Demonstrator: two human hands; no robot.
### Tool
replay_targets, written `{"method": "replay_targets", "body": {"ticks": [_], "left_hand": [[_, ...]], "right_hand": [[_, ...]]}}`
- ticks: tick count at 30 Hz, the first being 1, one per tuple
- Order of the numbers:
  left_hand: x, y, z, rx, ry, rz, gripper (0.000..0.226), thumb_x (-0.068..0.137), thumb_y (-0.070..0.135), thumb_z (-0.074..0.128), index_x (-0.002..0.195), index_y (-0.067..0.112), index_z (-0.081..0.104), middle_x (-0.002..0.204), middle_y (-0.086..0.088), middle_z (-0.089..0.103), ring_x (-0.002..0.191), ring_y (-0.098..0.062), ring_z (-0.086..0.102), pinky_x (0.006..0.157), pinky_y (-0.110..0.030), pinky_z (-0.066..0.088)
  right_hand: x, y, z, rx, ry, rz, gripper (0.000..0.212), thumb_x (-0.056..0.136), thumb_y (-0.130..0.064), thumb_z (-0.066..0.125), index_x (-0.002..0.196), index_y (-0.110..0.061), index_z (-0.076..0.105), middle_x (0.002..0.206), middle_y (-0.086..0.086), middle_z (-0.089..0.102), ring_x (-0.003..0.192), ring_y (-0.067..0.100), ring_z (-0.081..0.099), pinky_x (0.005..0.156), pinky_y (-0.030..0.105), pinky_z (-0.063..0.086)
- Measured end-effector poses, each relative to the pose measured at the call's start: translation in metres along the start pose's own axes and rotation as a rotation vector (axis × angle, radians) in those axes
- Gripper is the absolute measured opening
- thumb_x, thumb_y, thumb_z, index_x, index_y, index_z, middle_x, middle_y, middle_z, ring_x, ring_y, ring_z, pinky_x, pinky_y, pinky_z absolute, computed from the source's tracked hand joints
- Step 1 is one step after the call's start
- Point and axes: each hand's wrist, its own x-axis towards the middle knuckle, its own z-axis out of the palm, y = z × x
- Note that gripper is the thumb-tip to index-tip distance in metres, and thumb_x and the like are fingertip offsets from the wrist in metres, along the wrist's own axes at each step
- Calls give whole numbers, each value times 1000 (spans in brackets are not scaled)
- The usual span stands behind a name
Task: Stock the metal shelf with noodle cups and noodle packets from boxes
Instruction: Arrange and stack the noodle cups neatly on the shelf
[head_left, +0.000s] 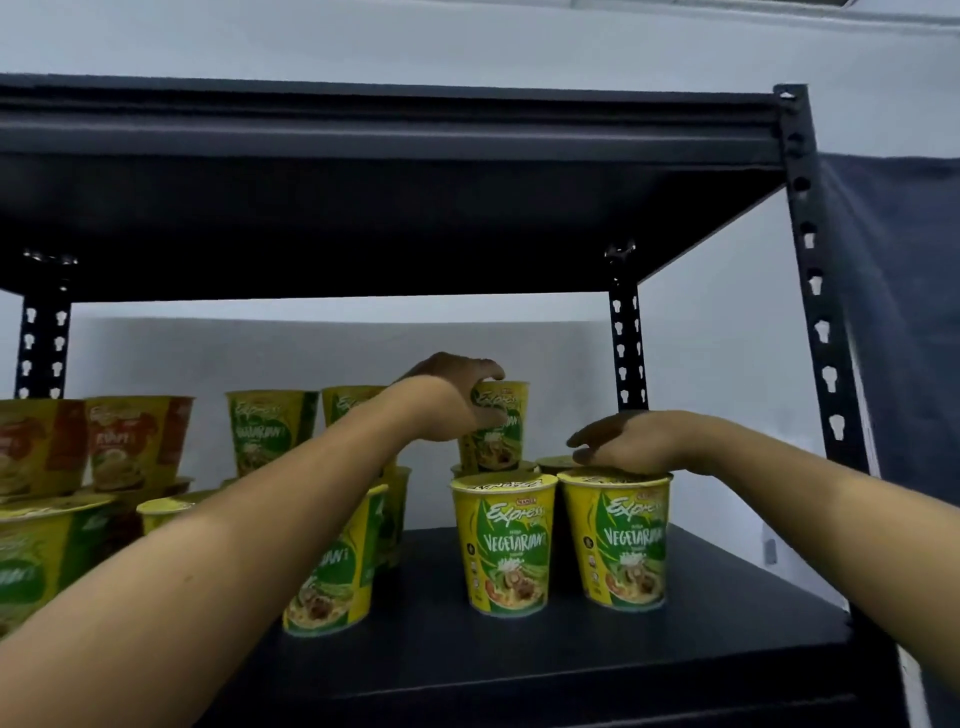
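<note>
Gripping the upper noodle cup (498, 447) from above, the left hand (457, 400) is curling its fingers over the rim with the thumb down the side. That cup is standing upright, long axis vertical, wide mouth up, label facing us, perched on another cup's lid just behind the centre front cup (501, 540) on the metal shelf (571, 649). Just right of the centre front cup, the right-hand cup (618, 540) is standing upright too, and the right hand (623, 441) is resting on its lid, fingers loosely stretched, holding nothing. Left of the centre front cup, the left forearm is crossing a further green cup (337, 571) and hiding part of its label. Further left and behind, stacked green cups (270, 426) and red-labelled cups (135, 441) are crowding the board, the leftmost cut off by the frame edge. The row behind the centre front cup is staying mostly hidden, and the small print is blurring out.
</note>
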Motion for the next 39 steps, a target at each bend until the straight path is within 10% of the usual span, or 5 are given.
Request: {"method": "replay_targets", "body": {"ticks": [7,17,23,32,39], "left_hand": [[6,-4,8,-23,40,7,36,96,43,70,128,33,58,117,5,65,97,-19,60,79,-32,49],[9,7,11,43,60,-14,31,97,44,68,124,31,61,117,3,69,95,-21,62,79,-33,50],[-14,6,9,50,157,-24,64,99,54,59,156,33,37,159,0,44,140,-27,45,109,-42,42],[-104,32,9,-221,400,61,51,99,54,58,143,27,58,143,8,60,133,-12,51,104,-31,41],[-137,47,52,-397,337,-69,82,93,56,66,160,29,29,164,5,32,148,-13,34,117,-32,30]], "right_hand": [[5,2,8,52,-163,-99,39,105,-51,39,115,-26,68,120,0,70,110,17,66,103,38,47],[8,5,9,95,-179,-52,48,103,-57,42,124,-23,68,120,-2,71,104,12,68,98,33,50],[1,6,5,162,22,-56,58,100,-62,45,145,-26,55,149,-3,53,131,22,52,114,41,39],[-65,6,25,324,406,-201,35,98,-52,56,123,-32,69,126,-13,65,119,9,56,100,34,46],[-87,13,78,448,429,-174,91,89,-45,74,160,-25,20,157,-4,36,141,15,41,115,32,34]]}}
